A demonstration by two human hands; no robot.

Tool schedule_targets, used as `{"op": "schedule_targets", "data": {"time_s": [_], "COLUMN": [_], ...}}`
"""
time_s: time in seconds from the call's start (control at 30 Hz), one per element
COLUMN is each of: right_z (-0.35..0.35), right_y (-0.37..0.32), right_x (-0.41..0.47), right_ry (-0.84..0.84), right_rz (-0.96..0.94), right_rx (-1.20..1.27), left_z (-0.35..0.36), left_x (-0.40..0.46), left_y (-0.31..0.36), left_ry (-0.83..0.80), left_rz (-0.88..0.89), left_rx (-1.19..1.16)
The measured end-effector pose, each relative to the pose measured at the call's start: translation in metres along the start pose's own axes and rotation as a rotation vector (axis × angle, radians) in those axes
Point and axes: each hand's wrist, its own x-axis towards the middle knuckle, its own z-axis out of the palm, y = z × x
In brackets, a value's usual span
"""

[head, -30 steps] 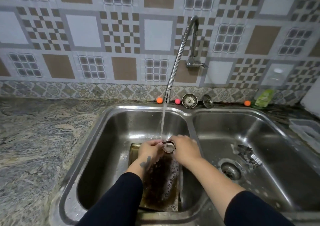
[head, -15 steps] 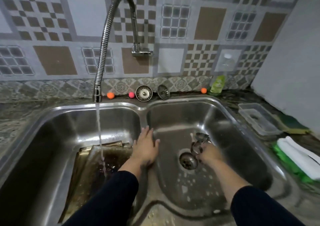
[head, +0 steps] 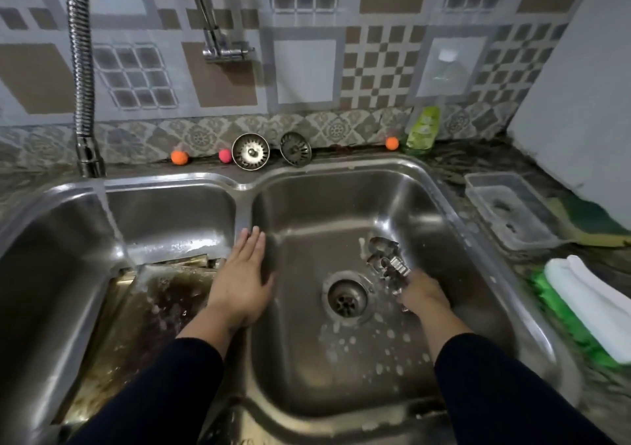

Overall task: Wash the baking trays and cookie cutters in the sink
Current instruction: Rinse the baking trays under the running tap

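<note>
Two hands: left hand [head: 244, 282] flat, fingers straight, over the divider; right hand [head: 421, 294] seemingly gripping cookie cutters [head: 387, 261].

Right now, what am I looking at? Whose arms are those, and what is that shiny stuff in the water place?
There is no machine here. The arms belong to a person, and the picture comes from a camera worn on their head, looking down at their own hands.

They stand at a metal sink with two bowls. The left hand lies flat and open on the wall between the bowls, holding nothing. The right hand reaches into the right bowl, beside the drain, at a little heap of metal cookie cutters. The picture is too blurred to tell if its grip has closed on one.

In the left bowl lies a dirty brown baking tray, with water running from the tap above it.

On the counter to the right sit a clear plastic box and a folded white cloth.
</note>
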Motion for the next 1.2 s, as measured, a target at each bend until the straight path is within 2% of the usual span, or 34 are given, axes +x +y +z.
{"op": "schedule_targets", "data": {"time_s": [0.1,0.3,0.47,0.6,0.7,0.77,0.83,0.9,1.03,1.1,1.2], "right_z": [-0.005,-0.026,-0.046,-0.05,-0.037,-0.016,0.014,0.051,0.121,0.139,0.15], "right_y": [0.002,-0.015,-0.069,-0.129,-0.175,-0.201,-0.222,-0.238,-0.248,-0.248,-0.251], "right_x": [-0.004,-0.037,-0.089,-0.137,-0.177,-0.202,-0.221,-0.232,-0.231,-0.226,-0.221], "right_ry": [-0.005,-0.029,-0.086,-0.073,-0.008,0.038,0.003,-0.112,-0.355,-0.383,-0.378], "right_rz": [0.002,-0.099,-0.232,-0.373,-0.494,-0.6,-0.679,-0.657,-0.309,-0.181,-0.138], "right_rx": [0.021,-0.147,-0.159,-0.167,-0.152,-0.113,-0.035,0.059,0.102,0.107,0.171], "left_z": [-0.002,-0.015,-0.029,-0.043,-0.051,-0.051,-0.046,-0.042,-0.032,-0.026,-0.024], "left_x": [-0.002,-0.009,-0.017,-0.028,-0.039,-0.048,-0.059,-0.072,-0.086,-0.085,-0.085], "left_y": [0.002,0.014,0.009,-0.03,-0.08,-0.116,-0.146,-0.166,-0.189,-0.2,-0.211], "left_ry": [-0.019,-0.102,-0.176,-0.102,-0.096,-0.156,-0.218,-0.297,-0.425,-0.477,-0.508], "left_rz": [-0.014,-0.039,0.039,0.077,-0.012,-0.114,-0.222,-0.302,-0.344,-0.36,-0.387], "left_rx": [-0.007,0.024,0.042,-0.045,-0.105,-0.102,-0.11,-0.135,-0.204,-0.232,-0.271]}}
